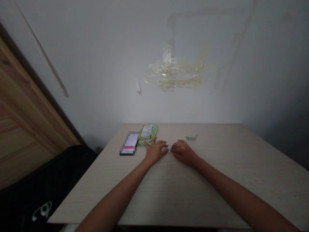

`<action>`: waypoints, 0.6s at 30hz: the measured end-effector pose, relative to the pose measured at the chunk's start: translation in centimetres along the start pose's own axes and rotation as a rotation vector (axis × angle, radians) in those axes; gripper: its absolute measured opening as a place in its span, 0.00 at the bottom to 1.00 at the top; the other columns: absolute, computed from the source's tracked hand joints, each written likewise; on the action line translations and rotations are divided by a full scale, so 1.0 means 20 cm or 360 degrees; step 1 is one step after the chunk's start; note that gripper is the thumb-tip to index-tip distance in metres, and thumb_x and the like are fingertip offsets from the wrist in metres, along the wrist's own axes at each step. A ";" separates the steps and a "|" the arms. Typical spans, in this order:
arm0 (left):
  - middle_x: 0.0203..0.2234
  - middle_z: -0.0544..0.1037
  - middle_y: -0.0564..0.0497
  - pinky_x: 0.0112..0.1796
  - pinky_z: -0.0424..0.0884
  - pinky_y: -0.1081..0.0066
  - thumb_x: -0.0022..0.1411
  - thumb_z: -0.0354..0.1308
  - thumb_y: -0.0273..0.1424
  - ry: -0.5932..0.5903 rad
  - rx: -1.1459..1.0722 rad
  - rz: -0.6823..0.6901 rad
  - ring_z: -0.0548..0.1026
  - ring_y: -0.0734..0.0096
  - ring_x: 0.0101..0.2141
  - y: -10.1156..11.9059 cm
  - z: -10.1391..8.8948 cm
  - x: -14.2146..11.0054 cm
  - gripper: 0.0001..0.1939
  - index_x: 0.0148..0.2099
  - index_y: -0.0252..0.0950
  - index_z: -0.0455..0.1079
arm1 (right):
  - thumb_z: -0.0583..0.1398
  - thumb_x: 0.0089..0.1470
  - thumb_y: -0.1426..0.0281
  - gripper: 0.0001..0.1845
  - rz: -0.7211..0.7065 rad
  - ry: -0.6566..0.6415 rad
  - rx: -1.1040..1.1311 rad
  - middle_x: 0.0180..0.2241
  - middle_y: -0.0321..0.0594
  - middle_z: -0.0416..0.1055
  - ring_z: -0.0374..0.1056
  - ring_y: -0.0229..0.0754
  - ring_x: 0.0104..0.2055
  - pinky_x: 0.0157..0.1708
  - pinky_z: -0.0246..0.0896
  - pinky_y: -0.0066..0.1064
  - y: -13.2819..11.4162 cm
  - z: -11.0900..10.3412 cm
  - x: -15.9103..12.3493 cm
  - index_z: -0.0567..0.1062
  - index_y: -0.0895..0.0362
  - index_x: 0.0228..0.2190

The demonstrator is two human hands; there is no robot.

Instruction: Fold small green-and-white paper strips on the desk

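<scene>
In the head view, a small piece [169, 150] was apparently pinched in the right hand's [183, 152] closed fingertips; the left hand's [155, 150] were curled beside it, perhaps for steadying, their grip untellable. Packets [148, 132] were stacked aside, seemingly for room.

Dim grey wall [96, 64] with glossy yellowish patch [169, 72] above pale wood-grain table [173, 199]

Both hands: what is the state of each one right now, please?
Left hand: fingers partly curled at a small pale piece; grip cannot be told.
Right hand: fingers curled in, at the same piece; grip cannot be told.
</scene>
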State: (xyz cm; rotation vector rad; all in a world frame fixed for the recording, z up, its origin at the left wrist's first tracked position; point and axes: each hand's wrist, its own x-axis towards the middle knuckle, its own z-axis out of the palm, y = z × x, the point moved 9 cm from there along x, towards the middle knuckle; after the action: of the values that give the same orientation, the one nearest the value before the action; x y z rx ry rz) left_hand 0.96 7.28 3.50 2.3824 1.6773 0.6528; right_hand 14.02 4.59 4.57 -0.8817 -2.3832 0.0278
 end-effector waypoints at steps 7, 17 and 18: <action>0.54 0.74 0.58 0.53 0.26 0.24 0.59 0.59 0.45 -0.0005 -0.0005 -0.0052 0.52 0.43 0.63 -0.02 0.01 0.01 0.12 0.46 0.57 0.75 | 0.58 0.57 0.75 0.11 -0.0109 -0.0027 0.0036 0.36 0.41 0.76 0.70 0.41 0.41 0.57 0.51 0.46 -0.04 -0.01 -0.01 0.80 0.54 0.37; 0.54 0.73 0.59 0.53 0.26 0.24 0.59 0.59 0.45 -0.0010 -0.0022 -0.0056 0.52 0.43 0.63 -0.02 0.01 0.01 0.12 0.46 0.57 0.75 | 0.58 0.59 0.74 0.09 -0.0237 -0.0021 0.0122 0.35 0.42 0.76 0.69 0.42 0.43 0.50 0.59 0.40 -0.11 -0.01 -0.02 0.79 0.55 0.35; 0.55 0.73 0.58 0.53 0.26 0.25 0.59 0.59 0.45 -0.0016 -0.0024 -0.0062 0.52 0.44 0.63 -0.02 0.01 0.01 0.12 0.46 0.57 0.74 | 0.58 0.59 0.74 0.09 -0.0240 -0.0024 0.0131 0.35 0.42 0.76 0.69 0.43 0.43 0.50 0.59 0.40 -0.11 -0.01 -0.02 0.79 0.55 0.36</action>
State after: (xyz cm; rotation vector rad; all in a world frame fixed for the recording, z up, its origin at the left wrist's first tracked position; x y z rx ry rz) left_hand 0.73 7.63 3.27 2.3329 1.7038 0.6437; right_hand 13.06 2.64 5.09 -0.6644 -2.4376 0.0724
